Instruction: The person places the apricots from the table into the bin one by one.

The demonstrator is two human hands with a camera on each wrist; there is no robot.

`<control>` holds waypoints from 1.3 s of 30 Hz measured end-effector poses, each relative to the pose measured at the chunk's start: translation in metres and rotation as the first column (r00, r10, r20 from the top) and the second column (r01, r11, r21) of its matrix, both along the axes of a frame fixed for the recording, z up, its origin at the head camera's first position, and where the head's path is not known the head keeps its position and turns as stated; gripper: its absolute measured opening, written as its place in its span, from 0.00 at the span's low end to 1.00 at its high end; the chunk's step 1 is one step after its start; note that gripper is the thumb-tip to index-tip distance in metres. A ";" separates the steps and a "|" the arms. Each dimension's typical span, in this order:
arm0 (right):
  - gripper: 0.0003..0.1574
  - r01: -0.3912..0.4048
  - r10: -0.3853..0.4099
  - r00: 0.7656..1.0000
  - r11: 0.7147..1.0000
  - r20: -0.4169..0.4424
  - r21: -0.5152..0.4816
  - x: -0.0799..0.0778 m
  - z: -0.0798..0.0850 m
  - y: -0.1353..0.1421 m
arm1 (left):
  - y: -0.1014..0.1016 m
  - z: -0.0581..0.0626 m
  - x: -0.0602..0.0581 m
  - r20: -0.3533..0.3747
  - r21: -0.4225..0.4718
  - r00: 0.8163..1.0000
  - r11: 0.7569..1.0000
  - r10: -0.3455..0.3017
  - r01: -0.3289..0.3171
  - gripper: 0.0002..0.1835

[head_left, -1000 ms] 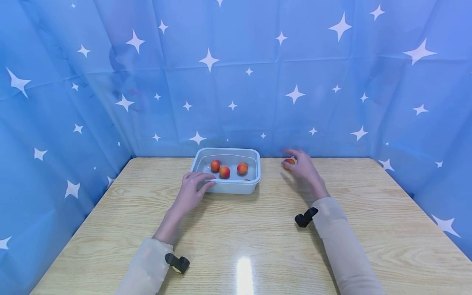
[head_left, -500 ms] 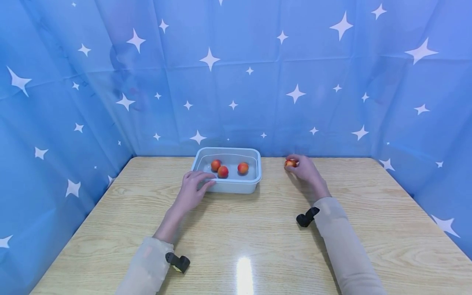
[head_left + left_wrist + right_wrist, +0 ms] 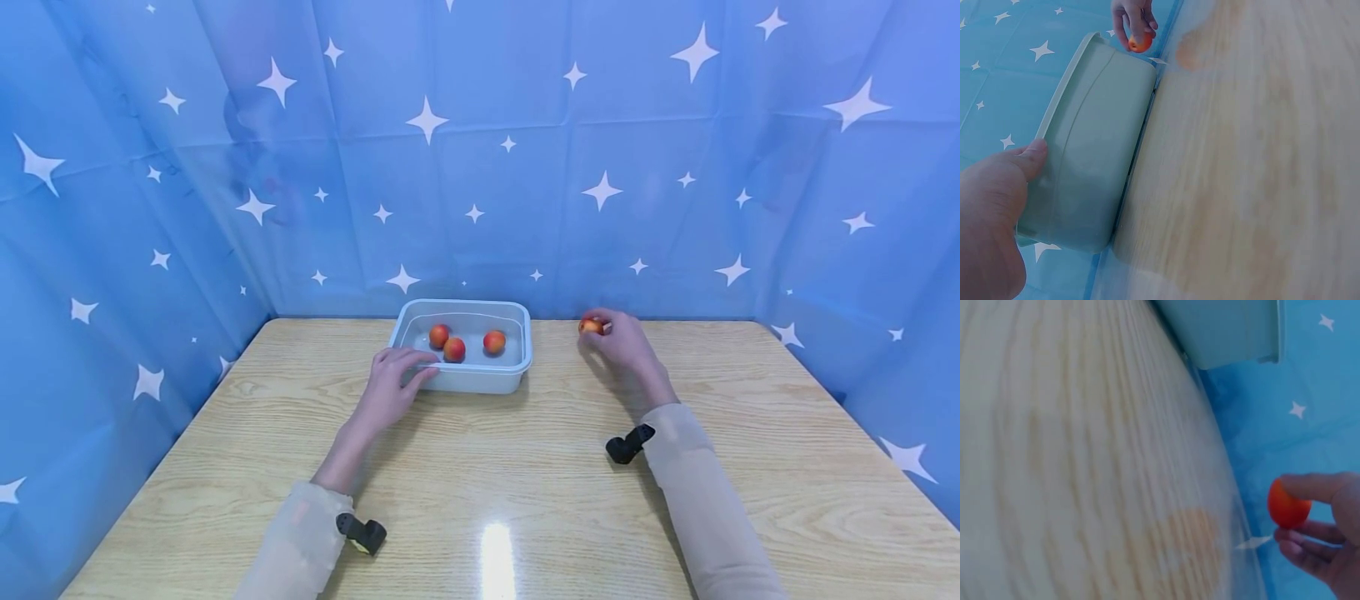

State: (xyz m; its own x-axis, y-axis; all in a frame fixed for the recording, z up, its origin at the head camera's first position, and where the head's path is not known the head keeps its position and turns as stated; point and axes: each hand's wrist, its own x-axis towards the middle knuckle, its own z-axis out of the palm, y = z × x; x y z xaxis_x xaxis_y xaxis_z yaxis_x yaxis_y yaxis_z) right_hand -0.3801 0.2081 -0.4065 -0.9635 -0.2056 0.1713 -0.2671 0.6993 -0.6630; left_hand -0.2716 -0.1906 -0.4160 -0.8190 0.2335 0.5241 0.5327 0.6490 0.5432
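Note:
In the head view a pale blue-green plastic container (image 3: 480, 382) stands near the table's far edge. Three small red-orange fruits show inside: one fruit (image 3: 438, 337) at left, another fruit (image 3: 453, 350) close to it, and a third fruit (image 3: 494, 342) at right. My left hand (image 3: 390, 386) pinches the front-left rim, its thumb (image 3: 1036, 150) on the outer wall in the left wrist view. To the right of the container, my right hand (image 3: 621, 340) pinches a similar fruit (image 3: 1288, 505) between thumb and fingers. That fruit appears slightly above the tabletop.
A wooden table (image 3: 480, 467) with a bright light reflection spreads out in front. A blue curtain (image 3: 525, 167) with white stars hangs behind and on both sides. Black wrist cameras sit on the left sleeve (image 3: 296, 542) and right sleeve (image 3: 701, 492).
My right hand's fingers have come together on the fruit and raised it slightly. A sliver of another fruit at the container's front wall no longer shows. My left hand stays put.

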 end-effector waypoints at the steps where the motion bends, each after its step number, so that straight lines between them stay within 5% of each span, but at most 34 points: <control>1: 0.26 0.001 -0.001 1.000 1.000 -0.003 -0.004 0.000 0.001 0.000 | 0.000 0.000 0.000 0.003 0.001 1.000 1.000 0.000 0.000 0.10; 11: 0.21 -0.045 0.048 0.986 0.999 -0.159 0.023 0.002 0.016 -0.010 | 0.000 0.001 0.000 0.004 0.007 1.000 1.000 -0.010 0.010 0.11; 39: 0.20 -0.231 0.227 0.923 0.973 -0.310 0.024 0.040 0.059 -0.077 | 0.000 0.001 0.002 0.013 0.005 1.000 1.000 -0.007 0.007 0.10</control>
